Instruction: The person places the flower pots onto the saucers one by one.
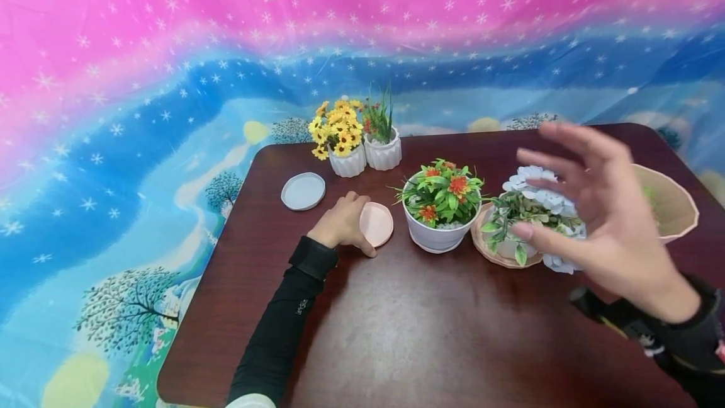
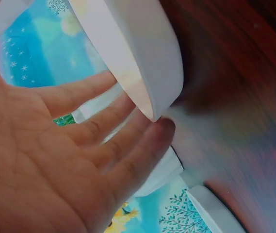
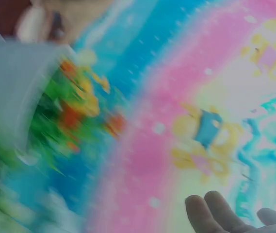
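In the head view my left hand (image 1: 342, 222) is at the left side of a small pale pink saucer (image 1: 376, 224) on the table. Its fingers lie toward the far rim and its thumb toward the near one. The left wrist view shows these fingers (image 2: 123, 160) fairly straight, with tips at the rim of the saucer (image 2: 147, 53). My right hand (image 1: 608, 213), blurred, is raised with fingers spread and holds nothing. Behind it stands a potted pale blue flower plant (image 1: 510, 225) on a tan saucer (image 1: 481, 245), partly hidden by the hand.
A white pot with orange flowers (image 1: 438, 228) stands between the hands. Farther back are a yellow-flower pot (image 1: 347, 162) and a grassy plant pot (image 1: 384, 151). A grey-white saucer (image 1: 303, 191) lies left; a tan bowl (image 1: 674, 206) sits right. A printed cloth (image 1: 170, 80) hangs behind the table.
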A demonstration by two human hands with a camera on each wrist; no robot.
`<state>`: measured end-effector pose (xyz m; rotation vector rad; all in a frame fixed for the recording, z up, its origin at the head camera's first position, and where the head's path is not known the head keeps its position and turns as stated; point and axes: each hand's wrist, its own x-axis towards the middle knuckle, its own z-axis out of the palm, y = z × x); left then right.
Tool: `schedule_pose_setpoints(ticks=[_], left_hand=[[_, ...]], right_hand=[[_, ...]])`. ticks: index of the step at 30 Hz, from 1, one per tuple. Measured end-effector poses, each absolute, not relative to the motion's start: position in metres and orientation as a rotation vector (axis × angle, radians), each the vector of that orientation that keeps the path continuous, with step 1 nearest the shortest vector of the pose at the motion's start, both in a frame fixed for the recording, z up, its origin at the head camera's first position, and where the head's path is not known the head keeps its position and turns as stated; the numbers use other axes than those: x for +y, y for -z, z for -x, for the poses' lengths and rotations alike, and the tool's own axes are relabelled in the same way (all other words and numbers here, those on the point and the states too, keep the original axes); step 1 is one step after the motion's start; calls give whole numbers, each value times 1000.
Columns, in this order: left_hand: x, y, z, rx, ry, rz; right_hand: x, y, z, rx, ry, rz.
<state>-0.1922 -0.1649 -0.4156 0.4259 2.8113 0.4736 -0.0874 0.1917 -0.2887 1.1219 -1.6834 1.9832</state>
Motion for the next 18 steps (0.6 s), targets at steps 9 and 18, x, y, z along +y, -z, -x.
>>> schedule_pose_setpoints(ticks=[9, 18], left_hand=[[-168, 414, 195, 2755, -503, -389], [-174, 416, 198, 2723, -518, -365]], right_hand=[[190, 207, 160, -1528, -1933, -1131], [128, 167, 249, -1682, -1809, -923]])
